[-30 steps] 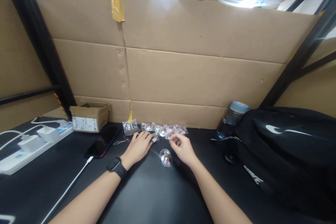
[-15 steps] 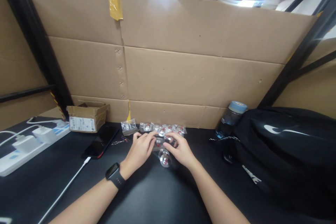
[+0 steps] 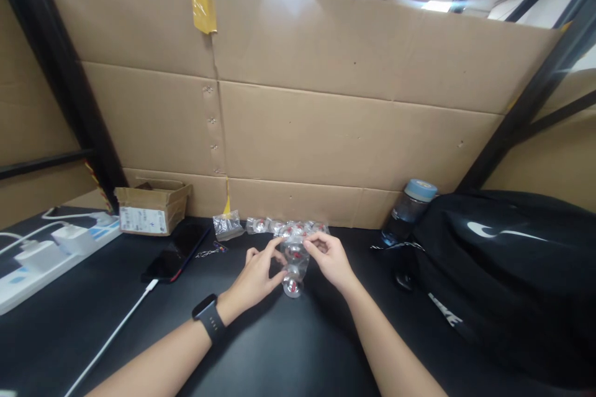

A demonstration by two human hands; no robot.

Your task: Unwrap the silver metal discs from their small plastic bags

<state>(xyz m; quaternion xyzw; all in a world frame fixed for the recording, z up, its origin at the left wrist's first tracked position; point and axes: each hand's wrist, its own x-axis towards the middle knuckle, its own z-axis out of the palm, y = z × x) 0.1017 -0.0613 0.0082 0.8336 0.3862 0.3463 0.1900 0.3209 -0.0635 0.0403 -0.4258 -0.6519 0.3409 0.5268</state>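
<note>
A clear plastic bag (image 3: 297,254) with a shiny round piece with a red centre inside is upright between my hands. My right hand (image 3: 329,258) pinches its upper right edge between thumb and fingers. On the bag's left side, my left hand (image 3: 259,271) has its thumb and index finger spread apart. The left thumb tip is close to a shiny round disc (image 3: 292,286) with a red centre, which lies on the table below the bag. Behind the hands, several similar bagged round pieces (image 3: 261,225) lie in a row along the cardboard.
A crumpled clear bag (image 3: 228,225) and a small wire piece (image 3: 213,250) lie left of the row. Further left are a phone (image 3: 174,252) on a cable, a cardboard box (image 3: 153,208) and a power strip (image 3: 51,259). To the right stand a bottle (image 3: 406,214) and a black backpack (image 3: 507,285).
My left hand has let go of the bag, and its thumb and index finger have spread. The bag has turned more upright and shifted slightly right, held by my right hand.
</note>
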